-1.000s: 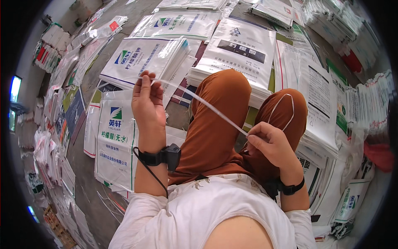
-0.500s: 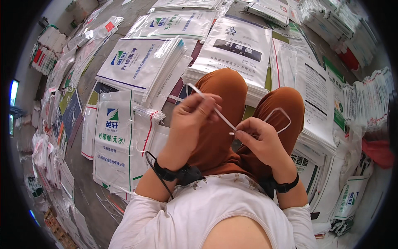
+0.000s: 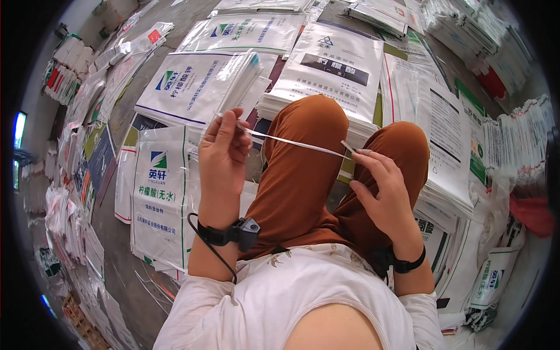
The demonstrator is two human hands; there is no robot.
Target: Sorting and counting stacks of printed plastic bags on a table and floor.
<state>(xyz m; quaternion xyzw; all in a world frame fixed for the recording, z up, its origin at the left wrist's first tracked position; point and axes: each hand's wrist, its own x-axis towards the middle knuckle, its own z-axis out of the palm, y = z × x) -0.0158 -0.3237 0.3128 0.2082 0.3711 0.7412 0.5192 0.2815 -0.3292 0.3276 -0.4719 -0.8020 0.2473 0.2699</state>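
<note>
White flat sacks (image 3: 198,87) stacked all round; blue/green labels.

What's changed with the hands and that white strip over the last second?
Half a second ago the hands were close together over the knees. Now the left hand has moved out to the left and the right hand sits apart, with the white strip pulled taut between them. Both keep pinching the strip. The stacks of printed sacks lie as before.

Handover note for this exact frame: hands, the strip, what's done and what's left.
Left hand: raised, fingers pinching one end of the thin white strip.
Right hand: pinching the other end above the right knee.
Strip: stretched fairly taut between both hands, over the orange trousers.
Around: stacks of flat printed sacks on the floor.
Done: strip gripped at both ends. Left: nothing tied or bundled yet.
</note>
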